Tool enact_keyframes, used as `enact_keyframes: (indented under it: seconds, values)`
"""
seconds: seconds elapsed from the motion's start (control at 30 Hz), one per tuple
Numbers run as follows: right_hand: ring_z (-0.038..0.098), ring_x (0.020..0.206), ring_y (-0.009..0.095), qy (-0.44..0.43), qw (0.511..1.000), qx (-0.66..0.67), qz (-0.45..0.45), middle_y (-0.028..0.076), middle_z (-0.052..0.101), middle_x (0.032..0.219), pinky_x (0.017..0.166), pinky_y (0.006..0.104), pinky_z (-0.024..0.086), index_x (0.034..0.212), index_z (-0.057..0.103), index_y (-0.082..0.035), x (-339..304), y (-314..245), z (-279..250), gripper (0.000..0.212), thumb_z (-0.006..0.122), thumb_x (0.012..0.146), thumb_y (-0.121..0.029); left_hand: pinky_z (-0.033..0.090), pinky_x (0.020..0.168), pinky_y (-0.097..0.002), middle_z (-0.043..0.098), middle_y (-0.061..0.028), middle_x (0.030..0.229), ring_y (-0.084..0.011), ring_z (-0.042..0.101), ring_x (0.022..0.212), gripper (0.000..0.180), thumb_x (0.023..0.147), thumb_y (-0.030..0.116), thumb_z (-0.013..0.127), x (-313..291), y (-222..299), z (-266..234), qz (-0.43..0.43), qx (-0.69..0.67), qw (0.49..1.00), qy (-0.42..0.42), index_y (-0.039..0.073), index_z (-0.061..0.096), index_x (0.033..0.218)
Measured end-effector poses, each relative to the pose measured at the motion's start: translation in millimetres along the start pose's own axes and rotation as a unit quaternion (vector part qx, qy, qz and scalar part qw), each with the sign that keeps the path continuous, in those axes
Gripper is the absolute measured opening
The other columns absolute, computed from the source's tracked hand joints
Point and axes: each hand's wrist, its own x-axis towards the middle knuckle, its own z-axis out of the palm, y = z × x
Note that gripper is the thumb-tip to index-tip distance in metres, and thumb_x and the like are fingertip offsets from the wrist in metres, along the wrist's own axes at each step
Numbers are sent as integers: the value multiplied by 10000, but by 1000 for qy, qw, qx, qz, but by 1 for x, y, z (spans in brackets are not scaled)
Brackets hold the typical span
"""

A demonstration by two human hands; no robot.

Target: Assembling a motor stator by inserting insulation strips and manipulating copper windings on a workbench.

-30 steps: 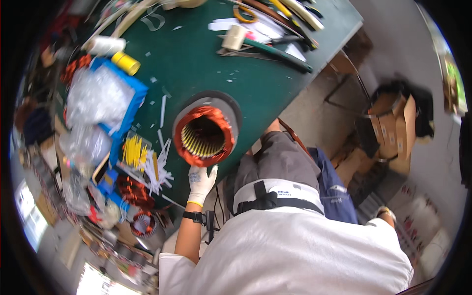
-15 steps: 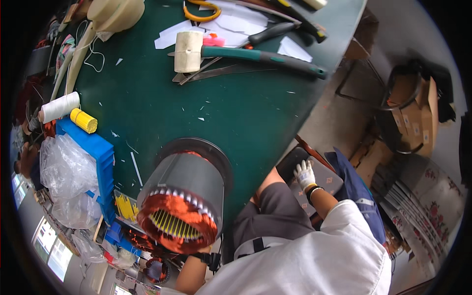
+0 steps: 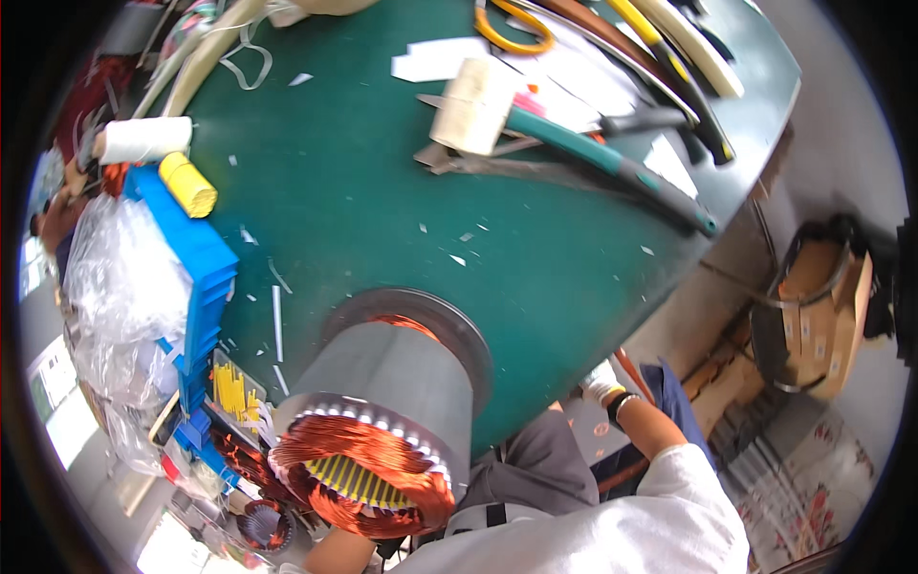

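A motor stator (image 3: 392,359), a grey cylinder with orange copper windings (image 3: 363,440) and yellow strips lining its bore, lies on its side on the green table (image 3: 535,287). A dark round flange sits at its far end. My left forearm (image 3: 339,553) comes in below the stator, which hides my left hand. At the table's right edge is my right hand (image 3: 602,385) in a white glove, near a grey patterned chair seat (image 3: 591,435). The table edge covers its fingers.
A mallet (image 3: 473,105), orange-handled scissors (image 3: 516,38), paper and hand tools lie at the far side. On the left stand a blue bin (image 3: 196,253) with clear plastic bags, a white thread spool (image 3: 143,141) and a yellow bundle (image 3: 188,185). A cardboard box (image 3: 813,316) is at right.
The view has shifted, so the table things sit farther right and the mallet looks more tilted. My right hand, earlier spread open on the seat, is now partly behind the table edge.
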Motion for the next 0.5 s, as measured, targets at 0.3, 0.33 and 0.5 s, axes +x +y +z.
enact_keyframes:
  seconds: [0.3, 0.33, 0.5]
  values:
    - [394, 1399, 312, -152, 984, -62, 74, 85, 471, 1493, 1155, 474, 300, 1397, 544, -171, 4, 41, -131, 722, 775, 741, -365, 471, 868, -430, 658, -115, 1029, -312, 621, 969, 260, 912, 293, 610, 28, -7, 15, 11, -89, 994, 66, 72, 640, 1047]
    - [401, 1393, 315, -150, 983, -65, 87, 88, 477, 1487, 1151, 472, 306, 1396, 545, -169, -1, 50, -131, 715, 770, 746, -366, 469, 877, -429, 657, -113, 1039, -310, 620, 979, 268, 912, 297, 610, 38, -8, 15, 17, -98, 992, 74, 74, 638, 1057]
    - [436, 1360, 331, -172, 972, -64, 147, 103, 504, 1457, 1130, 465, 336, 1390, 548, -161, -41, 109, -150, 682, 740, 773, -376, 460, 921, -426, 654, -103, 1093, -299, 612, 1030, 311, 908, 317, 610, 47, -4, 14, 38, -145, 986, 77, 79, 631, 1108]
